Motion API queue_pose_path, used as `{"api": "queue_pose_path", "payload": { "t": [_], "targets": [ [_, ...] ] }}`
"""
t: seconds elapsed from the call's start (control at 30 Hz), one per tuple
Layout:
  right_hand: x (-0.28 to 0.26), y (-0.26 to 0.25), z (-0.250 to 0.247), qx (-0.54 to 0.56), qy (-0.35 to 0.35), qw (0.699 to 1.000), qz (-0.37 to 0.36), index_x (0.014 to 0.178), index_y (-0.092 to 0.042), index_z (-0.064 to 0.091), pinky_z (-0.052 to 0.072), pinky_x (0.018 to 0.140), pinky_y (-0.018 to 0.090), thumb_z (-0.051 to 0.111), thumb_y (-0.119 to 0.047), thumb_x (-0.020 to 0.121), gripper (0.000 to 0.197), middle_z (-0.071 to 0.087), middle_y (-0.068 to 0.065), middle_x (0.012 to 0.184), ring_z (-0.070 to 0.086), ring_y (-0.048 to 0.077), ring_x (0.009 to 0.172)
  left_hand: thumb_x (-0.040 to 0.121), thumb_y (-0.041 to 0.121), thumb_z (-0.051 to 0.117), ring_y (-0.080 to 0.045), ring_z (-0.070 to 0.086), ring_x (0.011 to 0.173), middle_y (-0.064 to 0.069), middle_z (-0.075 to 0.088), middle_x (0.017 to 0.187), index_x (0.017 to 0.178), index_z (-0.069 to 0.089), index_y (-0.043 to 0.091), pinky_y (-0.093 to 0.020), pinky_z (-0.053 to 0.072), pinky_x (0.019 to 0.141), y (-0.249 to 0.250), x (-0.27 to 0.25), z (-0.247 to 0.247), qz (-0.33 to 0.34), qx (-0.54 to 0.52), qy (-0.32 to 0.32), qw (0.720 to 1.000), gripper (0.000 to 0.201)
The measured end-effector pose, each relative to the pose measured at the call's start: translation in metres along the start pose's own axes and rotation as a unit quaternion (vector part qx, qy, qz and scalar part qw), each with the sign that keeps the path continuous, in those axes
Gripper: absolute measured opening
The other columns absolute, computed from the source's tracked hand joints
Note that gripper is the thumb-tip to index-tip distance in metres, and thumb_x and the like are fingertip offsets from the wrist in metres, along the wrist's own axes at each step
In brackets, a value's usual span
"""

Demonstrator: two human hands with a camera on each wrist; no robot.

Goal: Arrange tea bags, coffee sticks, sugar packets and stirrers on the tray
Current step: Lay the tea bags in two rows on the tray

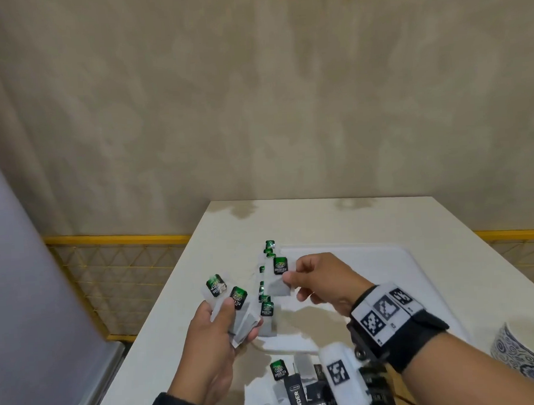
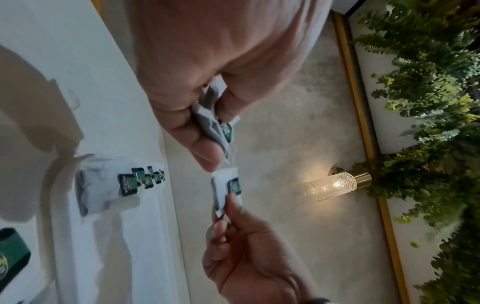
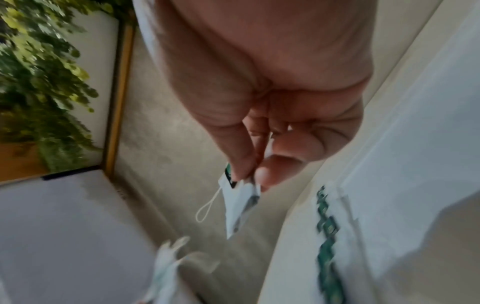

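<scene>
Right fingers pinch one tea bag by its paper edge, above the tray; left hand grips a few spare bags. Light, limp, tearable, so probably best held at the edge.

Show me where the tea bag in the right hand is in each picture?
Head: the single tea bag sits just left of centre, pinched by the right hand.
Left wrist: it is in the middle, above the right hand's fingertips.
Right wrist: it hangs below the thumb and finger, lower centre.
Shared landmark: the row of green-tagged tea bags on the tray.
</scene>
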State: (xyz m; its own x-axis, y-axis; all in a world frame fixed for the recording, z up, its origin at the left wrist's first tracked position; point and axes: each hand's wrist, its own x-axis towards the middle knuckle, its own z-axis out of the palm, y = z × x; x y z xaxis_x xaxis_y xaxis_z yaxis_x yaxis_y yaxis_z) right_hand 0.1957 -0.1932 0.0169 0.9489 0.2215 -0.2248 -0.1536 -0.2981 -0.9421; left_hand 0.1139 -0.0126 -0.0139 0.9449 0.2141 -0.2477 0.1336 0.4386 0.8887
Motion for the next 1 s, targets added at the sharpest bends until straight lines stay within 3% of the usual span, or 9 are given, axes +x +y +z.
{"api": "queue_pose_path", "payload": {
  "t": [0.13,0.2,0.33,0.43,0.53,0.6,0.7,0.8,1.0],
  "targets": [
    [0.058,0.006,-0.026,-0.104,0.064,0.991,0.057,0.067,-0.010,0.059,0.037,0.043,0.021,0.065,-0.014,0.089,0.023,0.068,0.009,0.076,0.061,0.017,0.060,0.100,0.015,0.046,-0.031,0.073,0.071,-0.017,0.067,0.112,0.122,0.054,0.011,-0.029,0.055,0.050,0.003,0.009,-0.002,-0.018,0.013,-0.008,1.000,0.024],
    [0.082,0.006,-0.033,-0.213,0.050,0.971,0.097,0.066,-0.011,0.055,0.036,0.049,0.021,0.058,-0.017,0.092,0.027,0.066,0.008,0.075,0.057,0.018,0.062,0.099,0.015,0.047,-0.033,0.073,0.073,-0.018,0.067,0.111,0.122,0.054,0.010,-0.029,0.056,0.051,0.005,0.014,-0.002,-0.024,0.024,-0.017,0.999,0.025],
    [0.123,0.005,-0.035,-0.361,0.012,0.915,0.179,0.065,-0.015,0.048,0.035,0.057,0.021,0.045,-0.024,0.099,0.036,0.055,-0.006,0.049,0.044,0.011,0.053,0.098,0.014,0.050,-0.041,0.070,0.078,-0.021,0.069,0.103,0.113,0.058,0.009,-0.030,0.055,0.050,0.008,0.024,-0.001,-0.015,0.043,-0.006,0.999,0.018],
    [0.152,0.011,-0.036,-0.438,0.021,0.880,0.180,0.060,-0.017,0.048,0.035,0.057,0.023,0.043,-0.026,0.098,0.039,0.047,-0.009,0.028,0.045,0.011,0.054,0.097,0.013,0.051,-0.047,0.068,0.081,-0.023,0.069,0.100,0.107,0.061,0.011,-0.035,0.055,0.051,0.007,0.030,-0.004,-0.012,0.047,0.000,0.999,0.014],
    [0.174,0.021,-0.036,-0.467,0.041,0.868,0.164,0.058,-0.022,0.045,0.034,0.051,0.022,0.049,-0.027,0.094,0.037,0.054,-0.006,0.048,0.047,0.012,0.053,0.096,0.011,0.050,-0.048,0.066,0.073,-0.025,0.071,0.088,0.103,0.062,0.011,-0.039,0.056,0.048,0.006,0.032,-0.008,-0.014,0.043,-0.006,0.999,0.014],
    [0.182,0.028,-0.036,-0.482,0.051,0.862,0.148,0.060,-0.024,0.043,0.037,0.054,0.021,0.048,-0.026,0.095,0.035,0.051,-0.005,0.066,0.053,0.014,0.062,0.092,0.014,0.060,-0.048,0.066,0.075,-0.028,0.070,0.090,0.103,0.064,0.009,-0.045,0.058,0.053,0.005,0.033,-0.008,-0.009,0.050,-0.014,0.999,0.012],
    [0.180,0.030,-0.032,-0.463,0.061,0.874,0.133,0.065,-0.021,0.051,0.042,0.060,0.023,0.054,-0.032,0.092,0.030,0.060,-0.001,0.076,0.061,0.017,0.072,0.077,0.019,0.076,-0.047,0.066,0.086,-0.025,0.071,0.091,0.099,0.065,0.011,-0.057,0.054,0.080,0.004,0.035,-0.009,-0.001,0.084,0.006,0.996,0.026],
    [0.185,0.033,-0.030,-0.419,0.097,0.892,0.142,0.061,-0.017,0.053,0.043,0.056,0.024,0.064,-0.038,0.085,0.033,0.057,-0.001,0.062,0.052,0.014,0.055,0.092,0.014,0.058,-0.046,0.068,0.076,-0.021,0.073,0.085,0.100,0.065,0.013,-0.050,0.056,0.070,0.004,0.037,-0.008,-0.020,0.072,-0.001,0.997,0.011],
    [0.188,0.043,-0.036,-0.376,0.123,0.908,0.139,0.062,-0.017,0.057,0.048,0.060,0.023,0.064,-0.039,0.083,0.032,0.061,-0.002,0.061,0.061,0.014,0.060,0.093,0.009,0.054,-0.043,0.066,0.074,-0.025,0.070,0.089,0.102,0.065,0.006,-0.042,0.058,0.057,0.005,0.032,-0.001,-0.024,0.069,-0.006,0.997,0.014]
  ]
}}
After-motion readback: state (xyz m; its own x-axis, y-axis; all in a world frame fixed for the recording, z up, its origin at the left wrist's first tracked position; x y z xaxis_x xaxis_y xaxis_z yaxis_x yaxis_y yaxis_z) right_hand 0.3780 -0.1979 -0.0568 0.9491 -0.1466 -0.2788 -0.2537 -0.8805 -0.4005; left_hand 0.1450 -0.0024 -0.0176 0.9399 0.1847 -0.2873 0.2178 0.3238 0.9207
